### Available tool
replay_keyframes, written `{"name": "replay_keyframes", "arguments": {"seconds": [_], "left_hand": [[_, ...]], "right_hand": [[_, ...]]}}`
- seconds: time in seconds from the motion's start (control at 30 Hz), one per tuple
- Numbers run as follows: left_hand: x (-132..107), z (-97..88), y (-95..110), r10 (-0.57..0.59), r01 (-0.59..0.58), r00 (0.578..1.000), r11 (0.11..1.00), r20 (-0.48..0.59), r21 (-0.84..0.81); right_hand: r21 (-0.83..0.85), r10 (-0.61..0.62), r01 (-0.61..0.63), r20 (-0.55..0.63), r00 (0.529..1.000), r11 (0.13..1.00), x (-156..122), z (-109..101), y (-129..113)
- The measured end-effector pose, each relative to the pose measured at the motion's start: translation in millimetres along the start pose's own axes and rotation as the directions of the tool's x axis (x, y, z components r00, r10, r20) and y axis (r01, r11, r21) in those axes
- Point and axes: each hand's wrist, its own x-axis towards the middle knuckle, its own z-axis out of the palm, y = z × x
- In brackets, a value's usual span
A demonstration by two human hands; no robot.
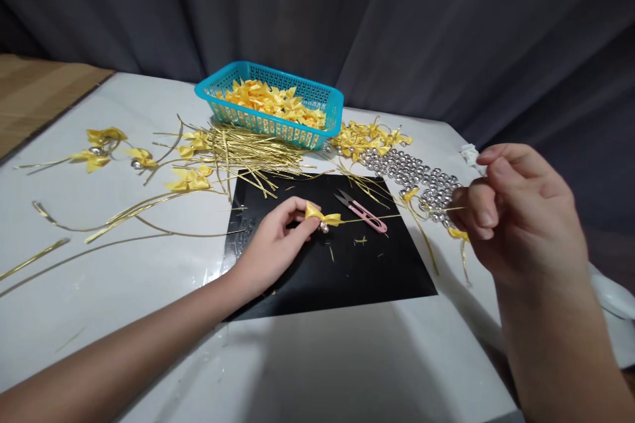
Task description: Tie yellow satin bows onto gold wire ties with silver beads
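Note:
Between the thumb and fingers of my left hand [278, 241] is a yellow ribbon bow [327, 217]. Small silver bells [324, 227] hang at the bow's lower side. A thin gold cord [372, 219] runs from the bow to the right, stretched nearly straight. My right hand [520, 211], raised at the right, is closed on the far end of this cord. Under the cord, pink-handled thread snips [362, 211] lie on a black mat [387, 271], among small gold scraps.
A blue plastic basket [278, 127] of yellow bows stands at the back. Before it lies a heap of gold cords [253, 152]. Silver bells [421, 175] spread at the right, near more yellow bows [370, 137]. Tied bows [104, 139] and loose cords are at the left.

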Motion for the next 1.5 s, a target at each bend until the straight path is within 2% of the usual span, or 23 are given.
{"name": "replay_keyframes", "arguments": {"seconds": [0.17,0.23,0.33,0.37,0.43,0.47,0.5,0.57,0.63,0.77,0.9,1.0,1.07,1.13,1.23,1.3,1.4,1.5], "left_hand": [[5,-1.4,0,-0.112,0.119,0.993,0.977,0.044,-0.178],[8,-4.6,4,-0.104,0.11,0.993,0.987,0.054,-0.116],[10,-14.3,21,-0.068,0.039,0.985,0.983,0.157,0.18],[10,-18.4,29,-0.062,-0.007,0.974,0.953,0.218,0.301],[8,-25.9,45,0.004,-0.144,0.966,0.842,0.259,0.52],[7,-28.7,53,0.05,-0.175,0.971,0.812,0.232,0.557],[7,-30.6,60,0.077,-0.165,0.98,0.833,0.184,0.527],[6,-31.9,69,0.035,-0.092,0.989,0.904,0.142,0.418],[6,-31.2,71,-0.05,0.0,0.99,0.936,0.132,0.351],[8,-29.0,64,-0.189,0.117,0.968,0.921,0.164,0.371],[9,-26.4,58,-0.298,0.223,0.942,0.899,0.154,0.377],[9,-24.3,57,-0.321,0.252,0.936,0.897,0.144,0.363],[9,-23.5,56,-0.335,0.266,0.932,0.892,0.139,0.367],[9,-23.4,55,-0.358,0.281,0.923,0.877,0.139,0.39],[9,-24.8,52,-0.367,0.273,0.916,0.865,0.16,0.421],[10,-26.4,49,-0.357,0.249,0.914,0.87,0.195,0.426],[10,-28.8,47,-0.372,0.245,0.892,0.876,0.259,0.415],[10,-30.2,49,-0.396,0.239,0.867,0.863,0.303,0.446]], "right_hand": [[-0.08,-0.165,0.163,-0.015,0.986,0.983,-10,4,-11],[-0.122,-0.198,0.2,0.027,0.98,0.972,-18,6,-16],[-0.07,-0.101,0.114,0.177,0.979,0.991,-25,11,-17],[-0.027,-0.047,0.054,0.217,0.975,0.998,-26,14,-14],[0.03,0.057,-0.067,0.257,0.965,0.997,-28,21,-5],[0.029,0.1,-0.111,0.266,0.959,0.993,-30,26,1],[0.003,0.133,-0.14,0.285,0.949,0.99,-33,31,8],[-0.089,0.164,-0.141,0.356,0.92,0.986,-41,41,21],[-0.168,0.101,-0.031,0.427,0.898,0.985,-51,49,30],[-0.216,-0.144,0.309,0.555,0.819,0.926,-67,57,37],[-0.245,-0.199,0.427,0.62,0.759,0.87,-66,57,39],[-0.244,-0.257,0.562,0.701,0.665,0.79,-62,57,40],[-0.268,-0.287,0.677,0.755,0.589,0.685,-60,57,39],[-0.332,-0.252,0.757,0.804,0.539,0.562,-60,58,38],[-0.434,-0.173,0.777,0.813,0.555,0.456,-62,61,39],[-0.464,-0.179,0.784,0.802,0.57,0.413,-62,62,39],[-0.477,-0.272,0.823,0.784,0.557,0.31,-58,60,40],[-0.46,-0.362,0.856,0.776,0.517,0.236,-51,55,41]]}}
